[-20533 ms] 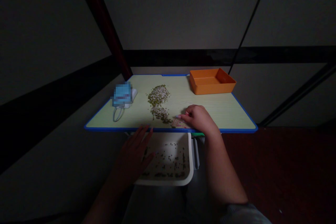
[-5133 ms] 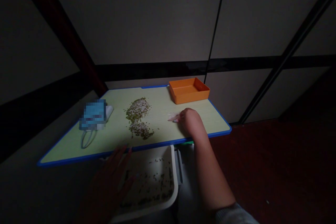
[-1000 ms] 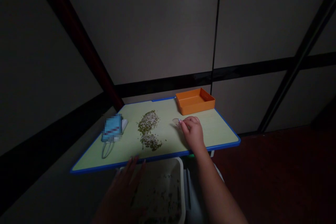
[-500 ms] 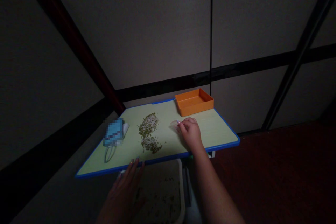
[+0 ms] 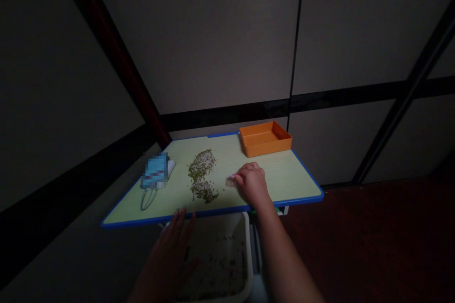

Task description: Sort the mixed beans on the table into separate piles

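Observation:
My right hand [image 5: 251, 182] is closed, thumb against fingers, on a small clear piece that looks like thin plastic [image 5: 229, 182], held low over the table's middle. To its left lie two joined patches of small green and whitish grains, a farther one [image 5: 202, 165] and a nearer one [image 5: 204, 191]. My left hand [image 5: 174, 239] is open with fingers apart, its fingertips at the table's front edge. Beneath it stands a pale plastic bin [image 5: 250, 251] with dark bits scattered inside. The left palm is dim and partly lost in shadow.
An orange tray [image 5: 269, 147] stands at the back right of the pale, blue-edged table [image 5: 284, 177]. On the left lies a pixelated blue item [image 5: 155, 170] with a loop of cord [image 5: 147, 198]. A panelled wall [image 5: 220, 47] rises behind.
My right hand has moved slightly left and nearer me with the clear piece, lower to the table. My left hand stays at the front edge. The view has shifted slightly.

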The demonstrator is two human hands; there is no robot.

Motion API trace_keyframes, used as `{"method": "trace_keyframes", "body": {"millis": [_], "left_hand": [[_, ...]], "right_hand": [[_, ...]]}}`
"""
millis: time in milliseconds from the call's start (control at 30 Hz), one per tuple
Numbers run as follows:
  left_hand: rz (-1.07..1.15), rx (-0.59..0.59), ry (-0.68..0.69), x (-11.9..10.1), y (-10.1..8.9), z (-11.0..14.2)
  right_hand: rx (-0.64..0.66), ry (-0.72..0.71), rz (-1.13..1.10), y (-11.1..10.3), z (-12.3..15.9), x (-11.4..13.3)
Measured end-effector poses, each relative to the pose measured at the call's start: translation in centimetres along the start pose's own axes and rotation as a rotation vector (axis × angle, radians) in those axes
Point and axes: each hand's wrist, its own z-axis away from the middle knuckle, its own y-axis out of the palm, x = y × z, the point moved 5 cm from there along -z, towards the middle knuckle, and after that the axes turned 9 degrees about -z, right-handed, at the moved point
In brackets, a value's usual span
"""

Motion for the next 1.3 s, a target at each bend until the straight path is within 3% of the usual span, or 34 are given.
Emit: {"method": "trace_keyframes", "body": {"millis": [900,1300], "left_hand": [[-0.046,-0.090,-0.016,0.33,0.22,0.85],[-0.032,-0.091,-0.037,0.05,-0.05,0.74]], "right_hand": [[0.138,-0.036,-0.215,0.61,-0.06,-0.38],[0.120,-0.055,-0.222,0.92,0.27,0.18]]}}
